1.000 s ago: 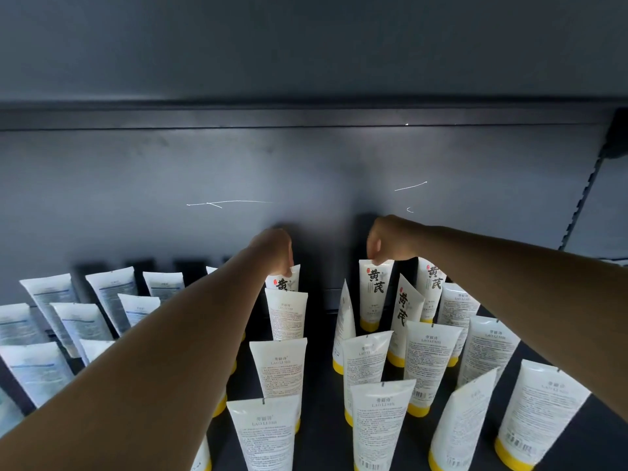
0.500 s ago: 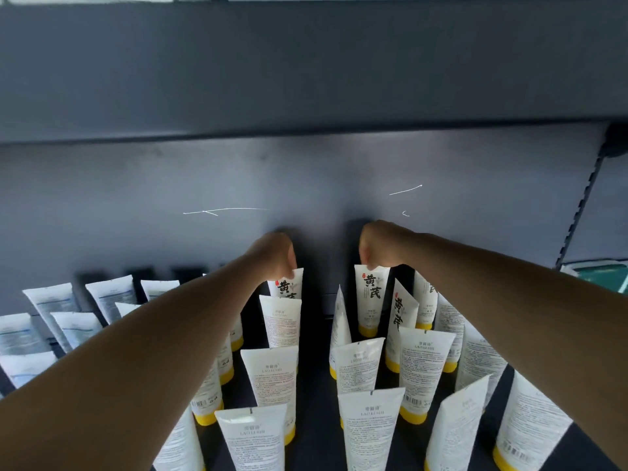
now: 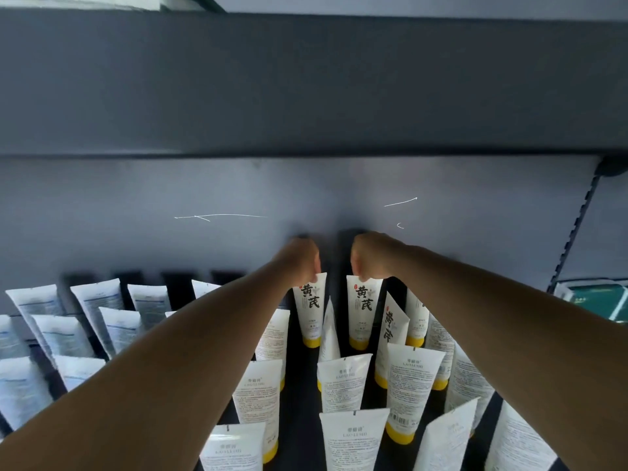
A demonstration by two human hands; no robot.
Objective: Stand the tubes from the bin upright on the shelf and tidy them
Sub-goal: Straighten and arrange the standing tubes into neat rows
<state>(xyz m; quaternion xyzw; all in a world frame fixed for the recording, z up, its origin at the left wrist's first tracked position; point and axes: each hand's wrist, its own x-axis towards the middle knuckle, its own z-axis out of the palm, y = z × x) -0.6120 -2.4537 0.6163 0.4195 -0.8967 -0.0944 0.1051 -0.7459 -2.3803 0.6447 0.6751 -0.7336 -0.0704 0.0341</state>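
Reaching to the far row of the shelf [image 3: 306, 396], I pinch one tube top in each hand: my left hand [image 3: 303, 258] on the left back tube [image 3: 311, 309], my right hand [image 3: 368, 254] on the right back tube [image 3: 362, 309]. Both tubes stand upright, long axis vertical, directly below my curled fingers, yellow caps down, a dark gap between them. Each hand is equally near its tube. My fingertips are hidden behind my knuckles, my left forearm covers several tubes, and the bin is out of view.
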